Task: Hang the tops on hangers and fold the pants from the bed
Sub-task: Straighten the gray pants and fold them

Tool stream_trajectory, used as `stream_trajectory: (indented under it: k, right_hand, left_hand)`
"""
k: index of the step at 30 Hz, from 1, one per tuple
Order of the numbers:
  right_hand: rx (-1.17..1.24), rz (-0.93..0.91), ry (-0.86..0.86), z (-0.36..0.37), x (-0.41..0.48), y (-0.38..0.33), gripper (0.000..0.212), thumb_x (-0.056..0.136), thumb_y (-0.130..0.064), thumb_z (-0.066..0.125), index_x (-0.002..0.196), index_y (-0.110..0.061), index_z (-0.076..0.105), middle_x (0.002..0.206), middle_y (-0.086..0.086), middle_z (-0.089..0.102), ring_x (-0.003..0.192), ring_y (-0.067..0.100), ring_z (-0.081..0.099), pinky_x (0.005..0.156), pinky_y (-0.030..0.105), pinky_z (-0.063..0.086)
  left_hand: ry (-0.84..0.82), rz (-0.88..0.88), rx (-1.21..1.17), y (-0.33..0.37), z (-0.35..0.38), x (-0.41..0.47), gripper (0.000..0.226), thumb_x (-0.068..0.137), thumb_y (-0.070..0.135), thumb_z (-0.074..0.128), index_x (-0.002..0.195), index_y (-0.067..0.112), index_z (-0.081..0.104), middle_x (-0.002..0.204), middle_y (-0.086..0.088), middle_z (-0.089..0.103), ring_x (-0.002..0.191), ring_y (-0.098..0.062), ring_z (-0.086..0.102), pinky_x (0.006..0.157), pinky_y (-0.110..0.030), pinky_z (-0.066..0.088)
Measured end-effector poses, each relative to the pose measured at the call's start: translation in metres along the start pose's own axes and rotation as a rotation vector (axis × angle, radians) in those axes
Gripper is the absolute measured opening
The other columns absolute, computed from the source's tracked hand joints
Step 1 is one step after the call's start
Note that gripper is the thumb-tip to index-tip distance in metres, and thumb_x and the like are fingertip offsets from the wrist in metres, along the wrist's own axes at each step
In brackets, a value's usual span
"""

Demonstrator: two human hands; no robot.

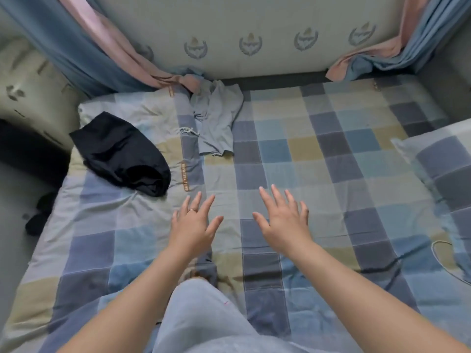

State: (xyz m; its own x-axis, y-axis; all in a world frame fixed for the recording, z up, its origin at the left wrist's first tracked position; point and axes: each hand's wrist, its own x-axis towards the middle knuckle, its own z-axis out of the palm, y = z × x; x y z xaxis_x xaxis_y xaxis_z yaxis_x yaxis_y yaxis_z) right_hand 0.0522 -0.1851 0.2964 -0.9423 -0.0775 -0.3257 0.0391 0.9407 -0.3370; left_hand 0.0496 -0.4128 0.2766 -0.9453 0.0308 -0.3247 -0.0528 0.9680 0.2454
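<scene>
head view: checked bed [331, 174], near end cut off.
left hand [193, 226]: fingers [209, 203] spread, holding nothing.
right hand [284, 224]: fingers [277, 197] spread, holding nothing.
black garment [119, 154]: folded on a pillow [142, 110]; kind unclear.
grey garment [216, 118]: crumpled at the bed's far edge; kind unclear.
dark thing [38, 215]: off the bed, indistinct.

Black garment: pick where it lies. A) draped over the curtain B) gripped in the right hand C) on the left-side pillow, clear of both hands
C: the black garment lies bunched on the left pillow; the left hand and right hand are open, holding nothing.
</scene>
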Motion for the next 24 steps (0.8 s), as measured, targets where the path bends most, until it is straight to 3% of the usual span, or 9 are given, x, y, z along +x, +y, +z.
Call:
stream_trajectory:
  k: [10,15,18,21,24]
  right_hand:
    - [-0.140,0.070,-0.111,0.133,0.268,-0.050,0.064,0.101,-0.059,0.028,0.158,-0.042,0.003,0.169,-0.009,-0.003,0.154,0.023,-0.002,0.121,0.055,0.003]
    - [-0.196,0.064,-0.108,0.192,0.378,-0.028,0.064,0.102,-0.058,0.030,0.157,-0.043,0.003,0.168,-0.010,-0.003,0.155,0.021,-0.001,0.122,0.054,0.007]
    - [-0.237,0.076,-0.074,0.216,0.432,-0.005,0.066,0.101,-0.058,0.033,0.157,-0.042,0.001,0.168,-0.011,-0.002,0.154,0.021,0.003,0.121,0.050,0.014]
    - [-0.236,0.050,-0.026,0.230,0.479,0.014,0.071,0.099,-0.058,0.039,0.157,-0.042,-0.001,0.168,-0.010,-0.001,0.154,0.020,0.004,0.120,0.048,0.018]
    - [-0.215,-0.037,0.016,0.238,0.523,0.031,0.082,0.095,-0.058,0.049,0.157,-0.042,-0.002,0.168,-0.011,-0.001,0.154,0.020,0.005,0.118,0.047,0.021]
  left_hand:
    - [-0.172,0.106,0.029,-0.135,0.101,0.276,0.066,0.099,0.064,0.031,0.158,0.041,0.012,0.169,0.002,0.004,0.155,-0.024,-0.002,0.123,-0.049,0.008]
    - [-0.106,0.243,0.160,-0.163,0.159,0.407,0.071,0.099,0.062,0.035,0.158,0.037,0.008,0.169,-0.004,0.000,0.154,-0.031,0.000,0.122,-0.050,0.011]
    - [-0.012,0.278,0.105,-0.164,0.186,0.485,0.076,0.097,0.059,0.043,0.159,0.036,0.006,0.169,-0.005,-0.002,0.153,-0.034,0.001,0.123,-0.051,0.012]
    - [0.079,0.202,-0.020,-0.156,0.209,0.548,0.082,0.094,0.060,0.049,0.159,0.035,0.006,0.169,-0.003,-0.002,0.153,-0.033,0.001,0.123,-0.052,0.009]
    - [0.228,0.054,0.022,-0.153,0.244,0.573,0.079,0.093,0.065,0.041,0.159,0.034,0.012,0.169,-0.002,0.003,0.155,-0.026,0.001,0.124,-0.048,0.003]
